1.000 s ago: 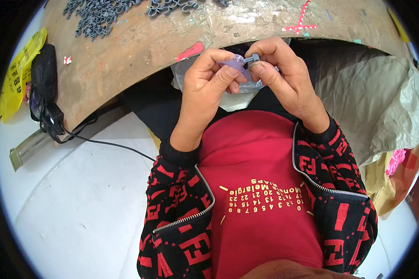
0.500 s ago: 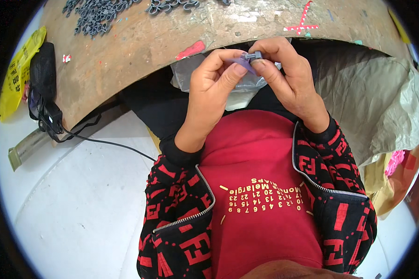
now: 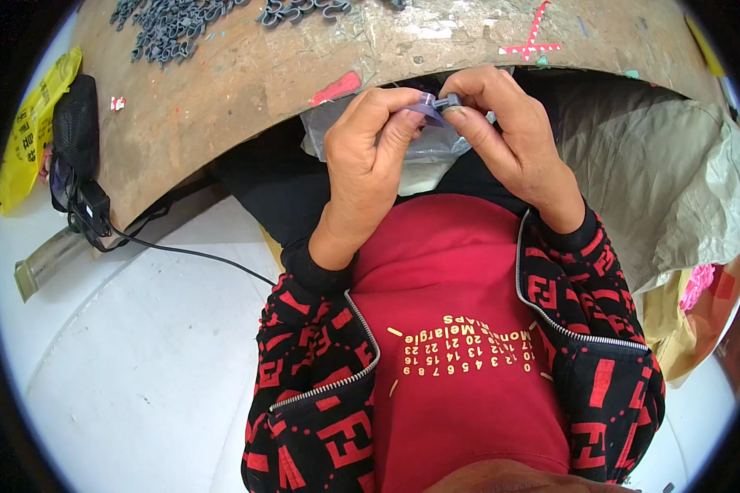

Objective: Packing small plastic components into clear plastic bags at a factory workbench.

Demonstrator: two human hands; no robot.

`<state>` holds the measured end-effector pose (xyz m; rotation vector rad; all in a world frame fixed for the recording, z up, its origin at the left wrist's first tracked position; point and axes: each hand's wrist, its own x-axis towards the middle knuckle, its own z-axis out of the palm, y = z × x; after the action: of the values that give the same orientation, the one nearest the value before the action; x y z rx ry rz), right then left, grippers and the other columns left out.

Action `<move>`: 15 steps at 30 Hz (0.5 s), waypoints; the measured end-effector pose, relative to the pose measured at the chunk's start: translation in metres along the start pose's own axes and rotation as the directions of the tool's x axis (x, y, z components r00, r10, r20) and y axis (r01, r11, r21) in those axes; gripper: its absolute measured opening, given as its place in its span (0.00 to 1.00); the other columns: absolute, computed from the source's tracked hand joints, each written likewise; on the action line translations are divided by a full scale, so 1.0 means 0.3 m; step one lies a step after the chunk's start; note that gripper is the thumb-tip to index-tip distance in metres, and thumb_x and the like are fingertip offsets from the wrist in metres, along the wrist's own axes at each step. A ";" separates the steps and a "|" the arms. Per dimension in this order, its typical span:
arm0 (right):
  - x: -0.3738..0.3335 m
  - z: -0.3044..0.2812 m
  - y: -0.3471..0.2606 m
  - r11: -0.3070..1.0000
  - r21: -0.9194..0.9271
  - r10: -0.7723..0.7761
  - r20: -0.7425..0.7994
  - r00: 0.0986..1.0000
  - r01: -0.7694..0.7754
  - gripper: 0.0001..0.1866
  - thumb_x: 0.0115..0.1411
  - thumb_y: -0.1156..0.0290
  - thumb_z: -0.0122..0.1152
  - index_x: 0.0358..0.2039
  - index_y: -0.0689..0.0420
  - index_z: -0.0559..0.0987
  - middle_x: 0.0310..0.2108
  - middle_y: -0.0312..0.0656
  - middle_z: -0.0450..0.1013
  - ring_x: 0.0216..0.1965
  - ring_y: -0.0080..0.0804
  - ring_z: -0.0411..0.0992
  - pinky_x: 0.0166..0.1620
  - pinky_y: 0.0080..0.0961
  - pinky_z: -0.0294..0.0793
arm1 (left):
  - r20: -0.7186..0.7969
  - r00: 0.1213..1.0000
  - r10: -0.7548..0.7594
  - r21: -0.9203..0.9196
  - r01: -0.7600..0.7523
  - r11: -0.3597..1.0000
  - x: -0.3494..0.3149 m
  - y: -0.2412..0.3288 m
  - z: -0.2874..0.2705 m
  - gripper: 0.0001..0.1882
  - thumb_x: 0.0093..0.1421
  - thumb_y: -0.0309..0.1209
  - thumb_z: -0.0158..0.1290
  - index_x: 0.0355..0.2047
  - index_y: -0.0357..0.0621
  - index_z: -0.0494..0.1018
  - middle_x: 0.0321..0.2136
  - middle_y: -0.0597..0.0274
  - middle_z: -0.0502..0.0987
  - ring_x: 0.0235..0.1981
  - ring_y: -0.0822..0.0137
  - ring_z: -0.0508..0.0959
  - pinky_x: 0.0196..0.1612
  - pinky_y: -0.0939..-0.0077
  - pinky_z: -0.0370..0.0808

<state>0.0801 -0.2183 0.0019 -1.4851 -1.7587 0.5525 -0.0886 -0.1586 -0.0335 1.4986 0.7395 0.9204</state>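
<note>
Just off the desk (image 3: 247, 92), the left hand (image 3: 366, 141) pinches a probably light, soft, slippery purple cup (image 3: 430, 109), best held by its rim, the right hand (image 3: 508, 135) a stiffer-looking grey clip (image 3: 447, 103).

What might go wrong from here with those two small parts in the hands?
1. A drop: the left hand pinches the translucent purple piece and the right hand the small grey part, just off the table's near edge; a slip might send either toward the plastic bag below.
2. A crooked fit: the fingers partly cover where the pieces appear to meet, so a tilt could be missed.
</note>
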 end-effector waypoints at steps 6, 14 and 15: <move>-0.001 0.006 -0.004 0.999 0.013 0.030 -0.001 1.000 -0.030 0.07 0.59 0.76 0.54 0.38 0.64 0.72 0.26 0.39 0.68 0.25 0.23 0.66 0.31 0.19 0.66 | 0.011 0.977 0.214 0.182 -0.213 0.960 0.018 0.013 -0.009 0.07 0.55 0.21 0.55 0.35 0.35 0.74 0.27 0.56 0.76 0.26 0.67 0.76 0.29 0.78 0.71; -0.010 0.028 -0.001 0.944 0.283 0.177 -0.005 0.984 -0.168 0.07 0.61 0.74 0.52 0.38 0.63 0.71 0.24 0.35 0.68 0.25 0.17 0.65 0.30 0.15 0.64 | 0.061 0.956 0.288 0.378 -0.290 0.879 0.028 0.039 -0.010 0.03 0.55 0.22 0.55 0.31 0.35 0.72 0.24 0.55 0.74 0.23 0.63 0.74 0.26 0.74 0.69; -0.008 0.029 0.002 0.939 0.301 0.176 -0.012 0.984 -0.164 0.07 0.61 0.74 0.52 0.39 0.63 0.70 0.23 0.34 0.68 0.25 0.16 0.64 0.30 0.14 0.64 | 0.061 0.955 0.290 0.379 -0.291 0.879 0.027 0.036 -0.010 0.03 0.55 0.22 0.55 0.31 0.35 0.72 0.24 0.55 0.74 0.23 0.63 0.74 0.26 0.74 0.69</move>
<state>0.0737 -0.2193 -0.0046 -1.4273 -1.4490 0.8345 -0.0879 -0.1515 -0.0217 1.9997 0.7330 1.0365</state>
